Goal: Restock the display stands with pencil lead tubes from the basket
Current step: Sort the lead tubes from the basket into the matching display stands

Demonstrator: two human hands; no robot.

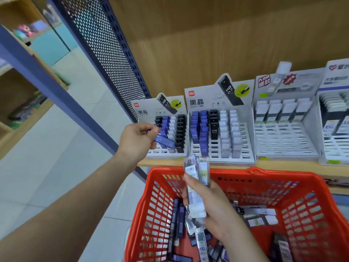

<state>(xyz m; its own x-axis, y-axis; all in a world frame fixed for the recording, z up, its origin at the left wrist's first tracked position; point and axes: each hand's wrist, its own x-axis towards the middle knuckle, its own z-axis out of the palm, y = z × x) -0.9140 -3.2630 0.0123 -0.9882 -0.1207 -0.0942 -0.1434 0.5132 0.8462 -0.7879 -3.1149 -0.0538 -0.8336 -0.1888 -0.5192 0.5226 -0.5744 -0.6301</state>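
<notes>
My left hand (137,141) pinches a blue lead tube (164,141) right in front of the leftmost display stand (164,155), which holds rows of black, blue and white tubes. My right hand (213,205) grips a bundle of clear and white lead tubes (196,184), held upright over the red basket (294,181). Several more tubes (258,216), dark blue, black and clear, lie loose on the basket's floor. A second, larger display stand (221,158) stands just right of the first, with blue, black and white columns.
Two more white stands (287,148) with white-capped tubes stand farther right on the wooden shelf (283,165). A dark perforated metal panel (102,53) and a blue upright rise at the left. Pale tiled floor (56,167) spreads below left.
</notes>
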